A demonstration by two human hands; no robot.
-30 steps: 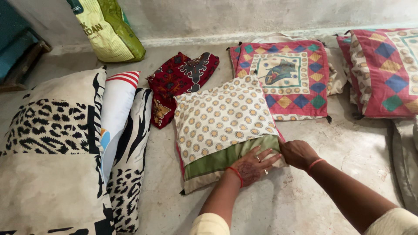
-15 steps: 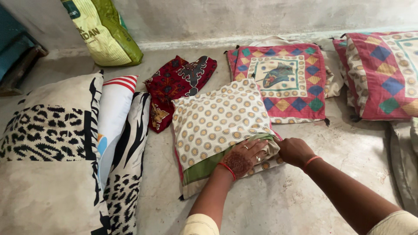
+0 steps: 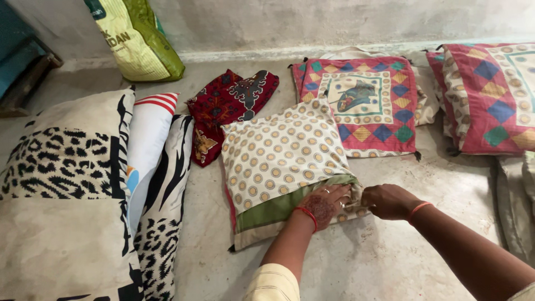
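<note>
- We see the spotted cushion [image 3: 281,153], cream with ringed dots, lying flat on the concrete floor [image 3: 390,256] in the middle of the view, its open end toward us.
- A green flap [image 3: 278,206] of cloth shows at that open end, under the spotted cover.
- Our left hand [image 3: 325,204] lies at the cushion's near right corner, fingers curled into the opening over the green flap and pressing on the cloth; whether it pinches the fabric we cannot tell.
- Our right hand [image 3: 389,201] sits just beside it at the same corner, fingers closed on the edge of the cover there.
- A red patterned cloth [image 3: 225,106] lies crumpled just beyond the cushion's far left corner.
- A red patchwork cushion [image 3: 365,103] with coloured diamonds touches the spotted one on the far right; a second patchwork cushion [image 3: 490,95] lies farther right.
- To the left, an animal-print pillow [image 3: 61,184], a white pillow with red stripes [image 3: 147,139] and a zebra-print pillow [image 3: 167,206] lie side by side.
- A green and yellow sack [image 3: 136,39] leans on the wall [image 3: 334,19].
</note>
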